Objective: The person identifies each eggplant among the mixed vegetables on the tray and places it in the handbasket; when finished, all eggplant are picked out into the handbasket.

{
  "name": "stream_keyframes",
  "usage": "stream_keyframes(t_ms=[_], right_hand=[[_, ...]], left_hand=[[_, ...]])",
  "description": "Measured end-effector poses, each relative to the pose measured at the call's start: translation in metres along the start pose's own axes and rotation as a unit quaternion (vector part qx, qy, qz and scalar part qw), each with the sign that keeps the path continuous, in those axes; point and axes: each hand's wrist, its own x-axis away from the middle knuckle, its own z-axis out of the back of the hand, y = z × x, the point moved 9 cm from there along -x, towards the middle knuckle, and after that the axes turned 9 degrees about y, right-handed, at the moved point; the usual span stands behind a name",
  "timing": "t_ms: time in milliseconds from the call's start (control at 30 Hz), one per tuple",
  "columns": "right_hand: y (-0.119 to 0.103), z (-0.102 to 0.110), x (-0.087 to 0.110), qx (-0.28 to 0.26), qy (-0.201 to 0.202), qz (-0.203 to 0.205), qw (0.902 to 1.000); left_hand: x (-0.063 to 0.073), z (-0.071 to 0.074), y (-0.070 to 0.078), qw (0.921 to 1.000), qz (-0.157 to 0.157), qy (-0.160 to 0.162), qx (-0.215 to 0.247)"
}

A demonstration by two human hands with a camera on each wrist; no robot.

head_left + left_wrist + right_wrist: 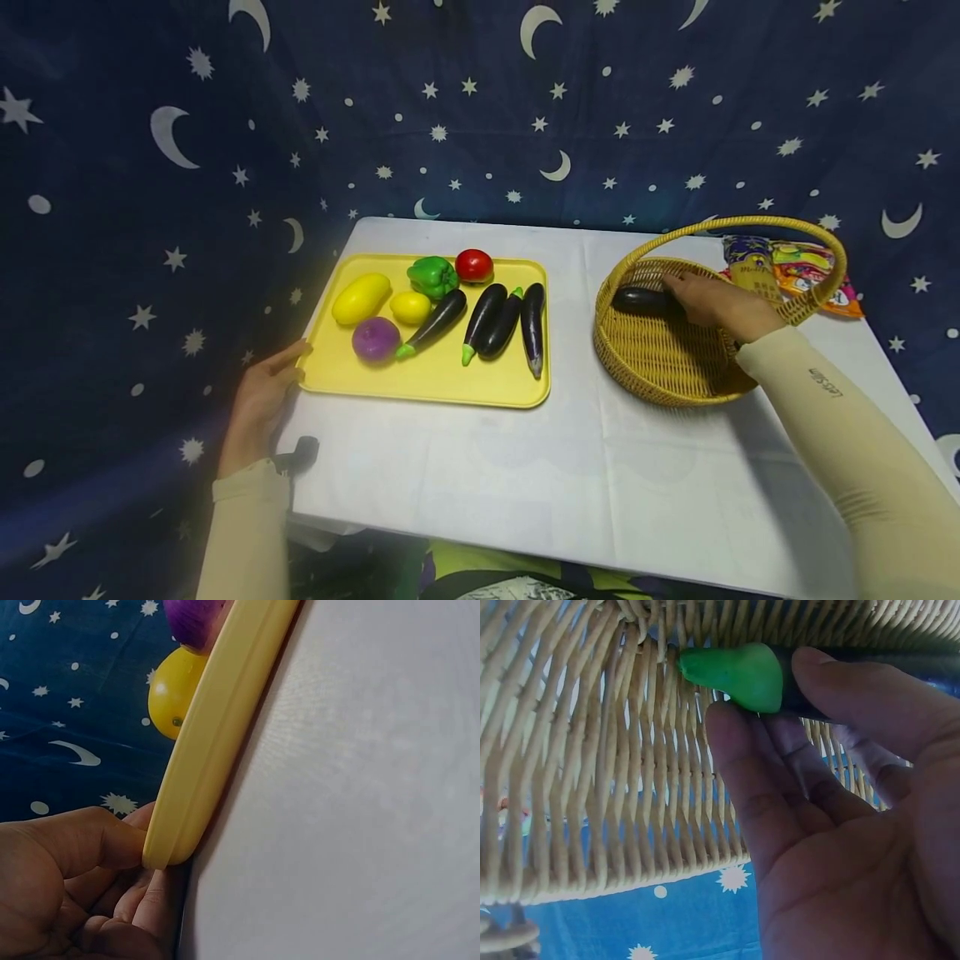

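A yellow tray [420, 385] lies on the table, and my left hand [264, 392] pinches its left edge. In the left wrist view the thumb is at the rim of the tray [199, 750], with fingers beneath. On the tray are several dark eggplants [486, 315], a green bell pepper [432, 277], a tomato [473, 266], a lemon [410, 308], a larger yellow fruit [362, 299] and a purple onion [376, 340]. Inside the wicker basket [637, 383], my right hand [708, 302] holds an eggplant [643, 302]. Its green stem end [739, 675] shows beside the thumb in the right wrist view.
The basket's tall handle [750, 222] arches over my right wrist. Colourful snack packets [813, 271] lie behind the basket at the right. A white cloth covers the table [480, 467], and a dark blue curtain [480, 108] with moons and stars hangs behind it.
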Motion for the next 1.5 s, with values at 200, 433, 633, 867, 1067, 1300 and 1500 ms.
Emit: stream_keyframes(t_ms=[200,433,633,867,1067,1300,1500], right_hand=[[-0.001,-0.001,-0.001,0.0,0.003,0.009,1.0],[0.002,-0.005,-0.001,-0.005,-0.017,-0.004,0.9998],[-0.001,-0.005,-0.001,-0.002,-0.011,0.019,0.9998],[-0.008,0.006,0.002,-0.017,0.035,0.057,0.9976],[-0.021,0.026,0.014,-0.069,0.131,0.116,0.9821],[-0.042,0.053,0.046,-0.105,0.23,0.142,0.9572],[-0.077,0.073,0.078,-0.083,0.349,0.222,0.9065]], left_hand=[[-0.001,-0.001,-0.002,1.0,-0.004,-0.002,0.001],[-0.001,-0.001,-0.001,1.0,-0.006,0.001,-0.005],[0.0,-0.002,0.002,1.0,0.0,0.002,-0.005],[-0.002,-0.005,0.003,0.9999,-0.01,-0.002,-0.013],[-0.003,-0.004,0.0,0.9998,0.001,-0.003,-0.019],[0.0,-0.004,0.003,0.9998,-0.002,-0.004,-0.019],[0.003,-0.002,0.005,0.9997,-0.019,-0.012,-0.003]])
